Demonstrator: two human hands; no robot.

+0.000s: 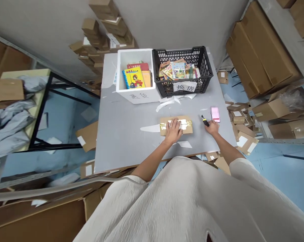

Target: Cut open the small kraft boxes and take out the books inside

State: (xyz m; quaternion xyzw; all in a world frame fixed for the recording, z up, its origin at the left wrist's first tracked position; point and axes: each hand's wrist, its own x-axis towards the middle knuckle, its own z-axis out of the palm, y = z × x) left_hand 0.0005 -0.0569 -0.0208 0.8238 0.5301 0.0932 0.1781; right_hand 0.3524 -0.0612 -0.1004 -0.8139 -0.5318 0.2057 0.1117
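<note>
A small taped cardboard box (188,129) lies on the grey table in front of me. My left hand (174,130) rests on top of it with the fingers spread, over a white label and shiny tape. To the right, my right hand (212,127) is closed around a black and yellow utility knife (205,121), low over the tabletop. The knife points away from me and to the left, apart from the box. Just beyond the right hand lies a phone (215,114) with a pink and white screen.
At the table's (121,134) back stand a white bin (135,95) and a black crate (204,80), both holding books. Torn white paper scraps (165,105) lie before them. Cardboard boxes (113,25) are stacked behind; more boxes (245,139) crowd the floor at right.
</note>
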